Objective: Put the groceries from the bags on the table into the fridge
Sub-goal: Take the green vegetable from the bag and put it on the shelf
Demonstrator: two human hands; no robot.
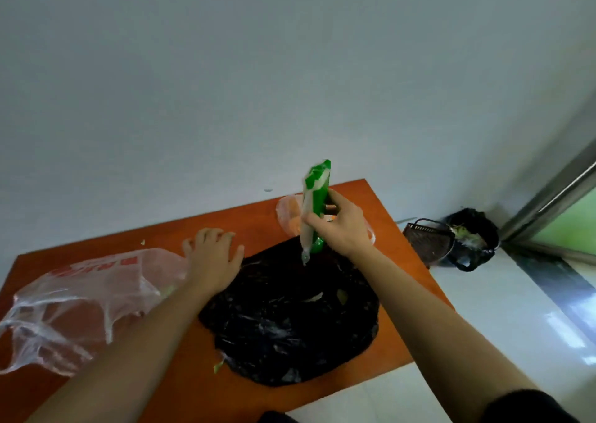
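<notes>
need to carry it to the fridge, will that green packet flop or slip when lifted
Probably fairly stiff: the green packet stands upright above the right hand without drooping. Likely light, held by one hand alone. Its glossy film could slip.

Orange table, black bag central, clear bag left, small bag behind

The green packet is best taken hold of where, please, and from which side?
Grip the packet at its lower middle, from the right, as the right hand does: it stands upright over the black bag, long and slim enough to wrap.
</notes>
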